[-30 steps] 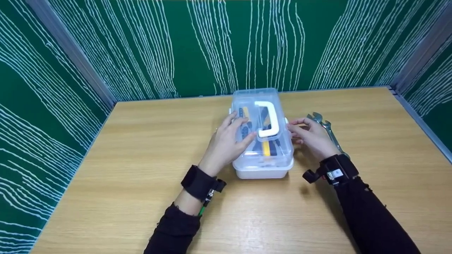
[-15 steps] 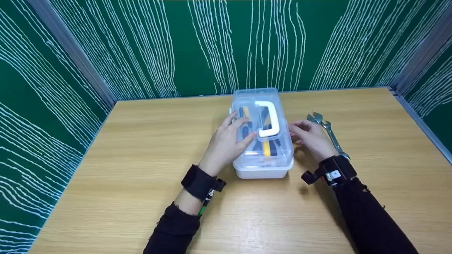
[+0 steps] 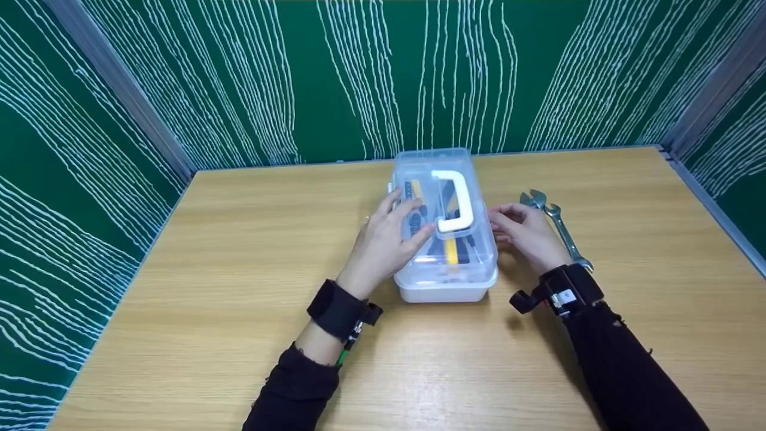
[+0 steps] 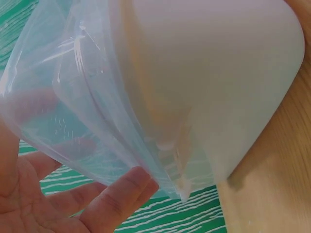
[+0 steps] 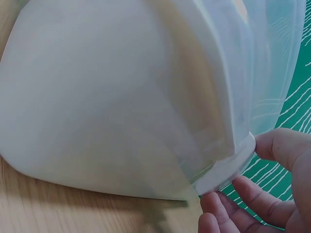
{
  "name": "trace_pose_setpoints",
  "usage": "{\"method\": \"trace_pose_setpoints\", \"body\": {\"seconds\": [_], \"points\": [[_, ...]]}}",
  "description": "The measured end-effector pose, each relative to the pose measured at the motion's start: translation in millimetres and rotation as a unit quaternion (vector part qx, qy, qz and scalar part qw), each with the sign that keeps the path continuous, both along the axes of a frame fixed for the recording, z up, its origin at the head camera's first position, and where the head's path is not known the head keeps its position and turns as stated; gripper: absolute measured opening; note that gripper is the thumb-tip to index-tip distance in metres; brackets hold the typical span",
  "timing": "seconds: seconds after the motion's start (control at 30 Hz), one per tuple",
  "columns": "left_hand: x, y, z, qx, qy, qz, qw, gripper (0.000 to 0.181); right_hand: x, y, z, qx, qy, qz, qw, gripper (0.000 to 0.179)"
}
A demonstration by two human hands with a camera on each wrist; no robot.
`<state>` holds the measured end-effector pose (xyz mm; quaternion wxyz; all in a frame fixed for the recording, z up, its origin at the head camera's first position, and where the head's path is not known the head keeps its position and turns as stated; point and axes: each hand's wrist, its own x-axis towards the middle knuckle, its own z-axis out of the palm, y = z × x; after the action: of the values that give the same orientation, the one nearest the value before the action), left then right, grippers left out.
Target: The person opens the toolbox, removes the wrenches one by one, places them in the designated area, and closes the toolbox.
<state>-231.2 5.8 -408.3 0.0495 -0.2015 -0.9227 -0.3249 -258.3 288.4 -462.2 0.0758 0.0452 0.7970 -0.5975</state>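
A toolbox [image 3: 443, 294] with a white base and clear lid [image 3: 432, 161] stands on the table, lid down. Its white handle [image 3: 463, 200] lies folded on top, and tools show through the plastic, one with a yellow part [image 3: 450, 251]. My left hand [image 3: 386, 236] rests over the lid's left side, its fingers stretched and thumb apart. At the right side, my right hand [image 3: 529, 234] pinches a white latch [image 5: 228, 167]; the right wrist view shows the thumb at its upper end and fingertips at its lower end. Another white latch [image 3: 390, 187] shows on the left side.
Two metal wrenches [image 3: 562, 230] lie right of the box, partly behind my right hand. The wooden table [image 3: 239, 269] ends at a green wall [image 3: 335, 78] with white wavy lines, close behind the box. Similar walls stand left and right.
The right hand has shifted slightly at the box's side, and the white latch tip visible there one second ago no longer shows in the head view. The left hand stays in place.
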Motion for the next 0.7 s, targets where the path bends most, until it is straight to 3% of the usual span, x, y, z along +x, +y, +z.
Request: {"method": "trace_pose_setpoints", "body": {"seconds": [0.7], "points": [[1.5, 0.3, 1.7, -0.015, 0.002, 0.009, 0.9998, 0.056, -1.9, -3.4, 0.3, -0.004, -0.011, 0.016, 0.9998, 0.062]]}}
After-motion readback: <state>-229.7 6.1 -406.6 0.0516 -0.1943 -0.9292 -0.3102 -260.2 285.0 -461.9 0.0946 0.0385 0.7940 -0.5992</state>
